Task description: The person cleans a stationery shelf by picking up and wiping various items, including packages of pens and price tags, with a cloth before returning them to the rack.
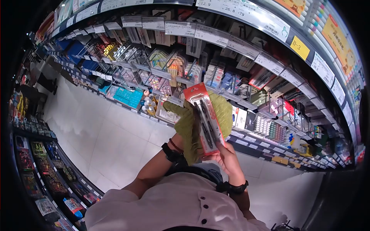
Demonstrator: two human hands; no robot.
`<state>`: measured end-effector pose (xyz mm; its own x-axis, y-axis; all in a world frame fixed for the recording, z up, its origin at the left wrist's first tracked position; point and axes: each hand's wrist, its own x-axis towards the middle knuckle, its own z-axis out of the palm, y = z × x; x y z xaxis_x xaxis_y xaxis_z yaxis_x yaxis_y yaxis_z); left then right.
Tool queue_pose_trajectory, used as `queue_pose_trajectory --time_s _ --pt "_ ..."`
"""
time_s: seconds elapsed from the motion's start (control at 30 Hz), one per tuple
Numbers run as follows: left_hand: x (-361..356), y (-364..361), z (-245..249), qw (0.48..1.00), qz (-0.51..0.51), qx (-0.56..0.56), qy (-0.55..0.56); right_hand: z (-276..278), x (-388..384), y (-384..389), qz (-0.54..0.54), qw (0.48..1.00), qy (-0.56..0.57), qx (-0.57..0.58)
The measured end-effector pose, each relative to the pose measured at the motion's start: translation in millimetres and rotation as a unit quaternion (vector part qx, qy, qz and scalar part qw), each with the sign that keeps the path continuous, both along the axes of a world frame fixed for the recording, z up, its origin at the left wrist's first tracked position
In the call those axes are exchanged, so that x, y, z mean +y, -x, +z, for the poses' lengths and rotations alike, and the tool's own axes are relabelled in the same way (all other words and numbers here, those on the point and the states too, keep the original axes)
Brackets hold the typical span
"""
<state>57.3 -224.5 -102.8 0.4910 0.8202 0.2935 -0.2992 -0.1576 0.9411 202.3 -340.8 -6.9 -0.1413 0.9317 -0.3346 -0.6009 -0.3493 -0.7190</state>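
Note:
A red-and-clear blister pack of black pens (pixel 208 125) is held upright, tilted a little, in front of my body. My right hand (pixel 228 158) grips its lower end, with the thumb on the front. A textured green cloth (pixel 222 111) covers my left hand (pixel 180 139) and bunches around the left edge and behind the pack. Most of the left fingers are hidden under the cloth, which lies against the pack. A black band sits on each wrist, and the left one also has a red bracelet.
Stationery shelves (pixel 179 29) with price labels curve across the front and right. A teal box (pixel 129 98) and white bottles (pixel 149 104) stand on the low shelf. Another display rack (pixel 46 169) is at the left, beside the pale tiled floor (pixel 111 131).

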Motion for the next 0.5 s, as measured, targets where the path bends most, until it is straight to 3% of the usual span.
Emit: queue_pose_trajectory --time_s 0.07,0.13,0.2,0.3,0.4,0.43,0.5 --pt "4 1 16 0.995 -0.034 -0.069 0.067 -24 -1 -9 0.155 0.986 0.013 -0.061" --pt "13 3 21 0.972 -0.082 -0.135 0.172 -47 -1 -28 0.151 0.984 -0.087 -0.042" --pt "12 4 46 0.847 -0.205 -0.353 0.341 -52 5 -39 0.088 0.987 -0.133 0.018" --pt "1 7 60 0.85 -0.195 -0.343 0.348 -60 28 -46 -0.111 0.979 -0.093 0.142" --pt "-10 -2 56 0.981 -0.048 -0.079 0.168 -67 40 -27 -0.135 0.989 -0.065 -0.01" --pt "-11 -4 55 0.998 -0.02 -0.014 0.051 -68 44 -20 -0.136 0.99 -0.047 -0.014" --pt "-11 -3 56 0.996 -0.056 -0.016 0.066 -68 48 -12 -0.123 0.991 -0.013 0.044"
